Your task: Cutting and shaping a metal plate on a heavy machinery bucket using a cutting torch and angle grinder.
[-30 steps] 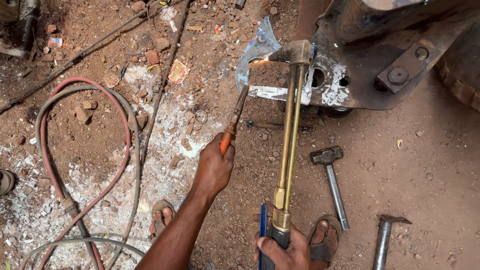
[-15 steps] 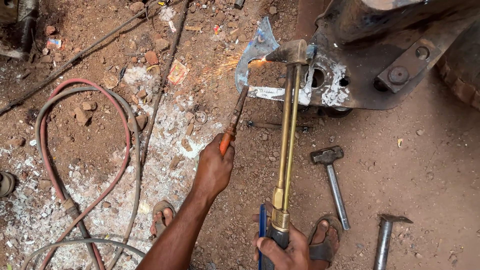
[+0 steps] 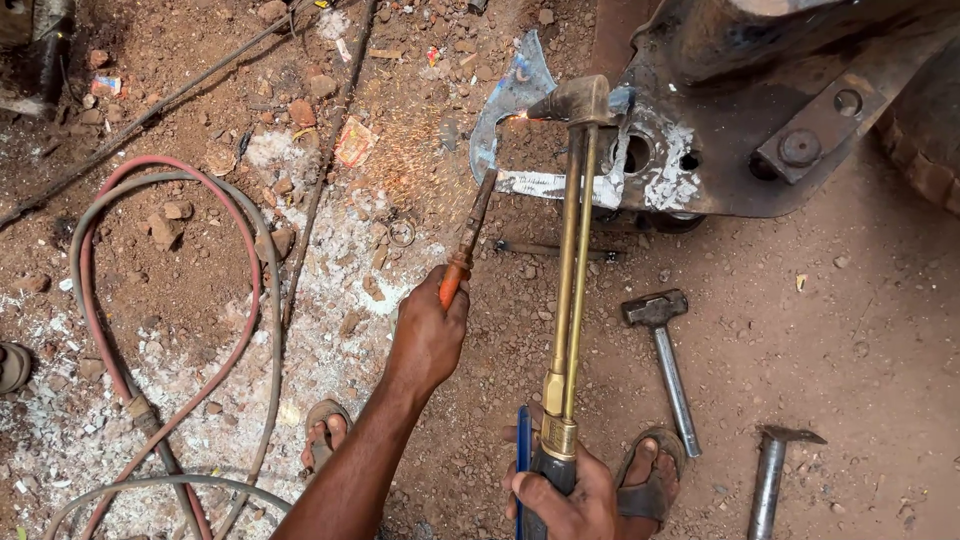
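Right hand [image 3: 565, 495] nearest the camera, fingers clamped round the base of the torch [image 3: 570, 290]. Torch's long axis runs straight away from those fingers, brass tubes up to the bent head, tip at the plate [image 3: 510, 100] with sparks spraying left. Left hand [image 3: 428, 335] further out and left of the torch, fingers closed on the orange handle of a rod [image 3: 472, 235]; rod slants up and right from the fingers, its far end touching or just short of the plate's lower edge, can't tell which. So both tools converge on the same spot: plate lies dead ahead of the right fingers, ahead and right of the left ones; left hand is the nearer to it. Plate hangs off the left edge of the dark steel bracket [image 3: 760, 150]. Right of the right fingers: hammer [image 3: 665, 360] on the dirt floor, a second tool [image 3: 772, 475] beyond it. Left of the left fingers: hoses [image 3: 165, 310] looped over ash. Sandalled feet either side of the right hand.
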